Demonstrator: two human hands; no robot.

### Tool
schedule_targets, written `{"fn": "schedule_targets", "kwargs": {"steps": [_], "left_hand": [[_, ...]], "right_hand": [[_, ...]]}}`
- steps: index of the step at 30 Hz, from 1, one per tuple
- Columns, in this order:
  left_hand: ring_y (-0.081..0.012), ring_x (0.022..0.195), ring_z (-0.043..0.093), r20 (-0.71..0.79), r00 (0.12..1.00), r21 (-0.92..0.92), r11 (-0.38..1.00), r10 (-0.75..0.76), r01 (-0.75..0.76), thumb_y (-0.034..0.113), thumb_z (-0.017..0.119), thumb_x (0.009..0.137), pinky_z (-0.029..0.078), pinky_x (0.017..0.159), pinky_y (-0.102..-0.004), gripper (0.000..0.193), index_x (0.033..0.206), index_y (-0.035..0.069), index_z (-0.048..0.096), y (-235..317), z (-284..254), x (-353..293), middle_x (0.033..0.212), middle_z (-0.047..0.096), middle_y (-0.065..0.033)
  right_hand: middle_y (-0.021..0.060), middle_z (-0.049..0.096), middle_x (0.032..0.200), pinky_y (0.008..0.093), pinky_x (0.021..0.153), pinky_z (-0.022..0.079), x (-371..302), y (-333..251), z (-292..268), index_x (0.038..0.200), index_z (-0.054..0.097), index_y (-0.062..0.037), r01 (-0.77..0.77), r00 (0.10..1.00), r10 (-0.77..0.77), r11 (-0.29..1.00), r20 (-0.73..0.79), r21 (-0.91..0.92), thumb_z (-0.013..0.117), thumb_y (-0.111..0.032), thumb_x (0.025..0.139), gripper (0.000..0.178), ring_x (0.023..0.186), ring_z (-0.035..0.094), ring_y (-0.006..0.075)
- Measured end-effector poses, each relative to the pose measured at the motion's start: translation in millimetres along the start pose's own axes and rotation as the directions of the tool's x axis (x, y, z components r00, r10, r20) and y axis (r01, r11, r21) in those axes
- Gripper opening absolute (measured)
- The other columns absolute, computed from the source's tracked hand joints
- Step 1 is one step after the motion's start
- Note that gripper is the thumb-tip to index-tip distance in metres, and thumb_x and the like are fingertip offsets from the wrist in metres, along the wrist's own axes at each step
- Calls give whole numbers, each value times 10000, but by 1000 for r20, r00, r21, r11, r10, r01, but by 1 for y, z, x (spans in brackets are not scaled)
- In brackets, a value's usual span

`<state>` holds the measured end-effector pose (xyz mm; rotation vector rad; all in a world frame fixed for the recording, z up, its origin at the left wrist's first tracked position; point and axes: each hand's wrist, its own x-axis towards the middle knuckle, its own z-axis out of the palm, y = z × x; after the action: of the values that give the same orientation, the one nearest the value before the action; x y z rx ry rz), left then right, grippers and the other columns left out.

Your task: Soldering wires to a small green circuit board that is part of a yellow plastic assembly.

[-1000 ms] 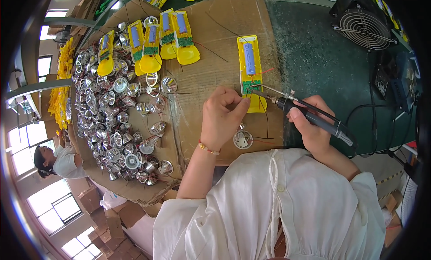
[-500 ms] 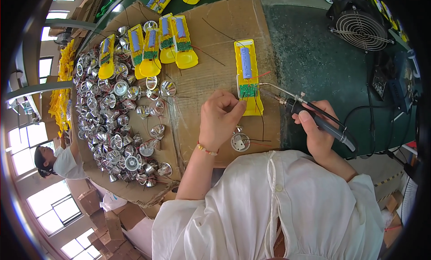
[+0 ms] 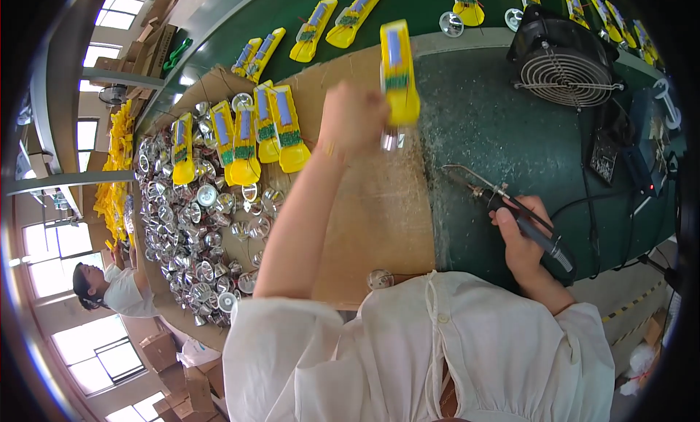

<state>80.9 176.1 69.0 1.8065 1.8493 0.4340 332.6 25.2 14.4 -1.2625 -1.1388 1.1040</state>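
From my remote seat I see a yellow case (image 3: 398, 72) in the upper middle, over the far edge of the cardboard (image 3: 379, 210), its blue battery (image 3: 394, 48) and green board (image 3: 396, 81) facing me; my left hand (image 3: 354, 115), blurred, pinches its lower left side, with a shiny cup (image 3: 394, 139) just below; my right hand (image 3: 521, 254) is wrapped around a soldering iron (image 3: 543, 243), its tip over the green worktop (image 3: 503, 130), well apart from the case; to the left, more yellow cases (image 3: 244, 148) rest against a heap of shiny cups (image 3: 193, 239); a black fan (image 3: 565, 79) stands upper right; at far left, a co-worker (image 3: 124, 291) in white reaches up.
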Motion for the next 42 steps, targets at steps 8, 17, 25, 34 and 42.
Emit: {"fn": "schedule_targets", "kwargs": {"steps": [8,17,25,34,42], "left_hand": [[-291,899,617,-268,943,494,868,199,-43,424,730,637,476,826,-364,510,1016,96,636,-31,-21,153,998,638,-148],[-318,937,566,-282,937,252,958,204,-133,260,723,627,484,760,-389,367,916,68,604,-8,-4,-26,1106,483,-146],[-290,925,548,-300,919,8,964,257,-266,179,796,594,461,774,-377,426,945,55,589,-19,10,-182,1009,540,-124],[-203,736,543,-87,860,214,852,503,-477,115,701,667,415,661,-332,187,824,77,607,-24,52,-213,812,576,-16],[-177,708,584,-219,975,-319,941,39,-110,44,615,787,460,637,-287,54,828,35,582,-49,27,-219,763,592,-39]], "right_hand": [[22,587,650,202,532,428,11,10,2,855,554,-13,-40,997,42,999,-68,34,678,-73,775,160,586,539,61],[40,609,695,197,558,433,8,1,-1,895,567,-2,-68,996,73,993,-54,95,658,-58,790,149,610,548,62],[76,609,737,211,613,458,8,4,7,915,558,21,38,999,-35,996,-31,85,644,-76,815,163,663,575,104],[86,623,741,207,591,461,-14,-4,12,914,559,24,159,987,-158,987,-23,15,649,-87,814,175,656,589,101],[75,628,710,193,546,439,-29,-12,15,889,556,19,146,989,-146,989,4,38,651,-87,804,166,620,579,82]]}}
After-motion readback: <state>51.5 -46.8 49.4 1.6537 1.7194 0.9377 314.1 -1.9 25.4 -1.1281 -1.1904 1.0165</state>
